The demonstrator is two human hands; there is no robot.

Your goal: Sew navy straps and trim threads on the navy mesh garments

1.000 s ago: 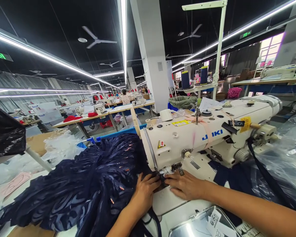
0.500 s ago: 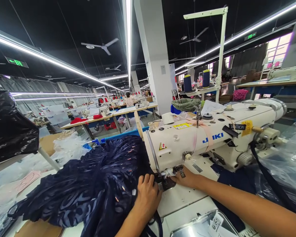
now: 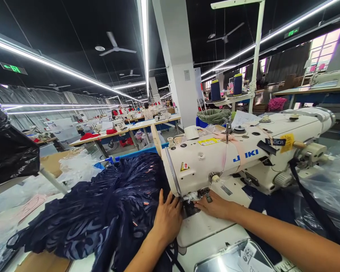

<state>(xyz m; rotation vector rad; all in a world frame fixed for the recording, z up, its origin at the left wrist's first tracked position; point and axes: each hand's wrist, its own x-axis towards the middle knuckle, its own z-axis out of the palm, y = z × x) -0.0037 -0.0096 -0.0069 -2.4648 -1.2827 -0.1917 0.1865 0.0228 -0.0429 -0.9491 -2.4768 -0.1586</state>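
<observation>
A white sewing machine (image 3: 198, 162) marked JUKI stands in front of me. To its left, a heap of dark navy lace-like garments (image 3: 102, 211) with thin straps lies gathered, and its right edge reaches the needle area. My left hand (image 3: 168, 219) rests on the navy fabric just left of the presser foot, fingers spread and stretched forward. Close by the needle area on the right side is my right hand (image 3: 217, 206), its fingers together and pointing left. Machine parts partly cover those fingertips, so what they grip is hidden.
A metal tray (image 3: 223, 260) with paper tags sits at the front. Clear plastic bags (image 3: 325, 192) lie at the right, with a navy strap (image 3: 308, 207) across them. A black plastic bag (image 3: 11, 147) hangs at the left. Navy thread cones (image 3: 215, 90) stand behind.
My left hand has shifted slightly left and its fingers have spread forward over the fabric. My right hand stays by the needle area, its fingertips now more visible. The camera view has tilted slightly.
</observation>
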